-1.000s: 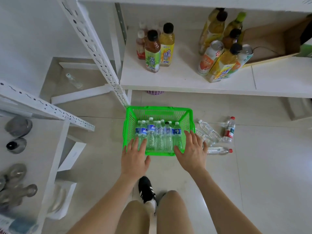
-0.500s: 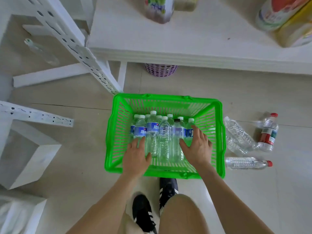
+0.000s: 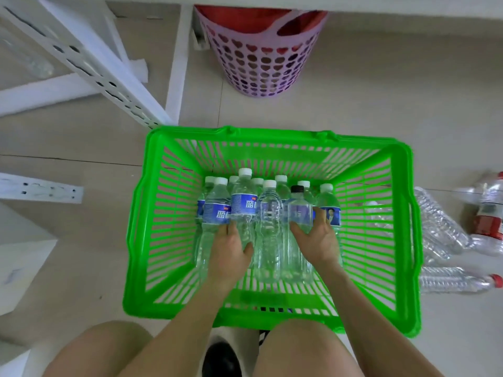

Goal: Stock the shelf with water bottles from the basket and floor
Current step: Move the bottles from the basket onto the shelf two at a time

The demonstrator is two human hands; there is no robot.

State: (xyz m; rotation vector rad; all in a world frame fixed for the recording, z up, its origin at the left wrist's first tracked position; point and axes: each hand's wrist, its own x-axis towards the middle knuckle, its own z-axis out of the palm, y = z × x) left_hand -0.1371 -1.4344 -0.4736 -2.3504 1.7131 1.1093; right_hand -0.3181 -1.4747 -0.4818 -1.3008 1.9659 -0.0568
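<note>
Small shop, green shopping basket (image 3: 141, 240) of water bottles (image 3: 268, 213), white slotted shelving (image 3: 89, 66)

Nothing fancy on this person: left hand (image 3: 228, 248) and right hand (image 3: 317, 240) both bare, arms bare too, knees bare at the near edge, one black sneaker (image 3: 221, 360) with white trim between them.

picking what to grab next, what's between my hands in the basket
A clear unlabelled bottle with a white cap stands between the left hand and the right hand, which grips a black-capped bottle; head view.
</note>
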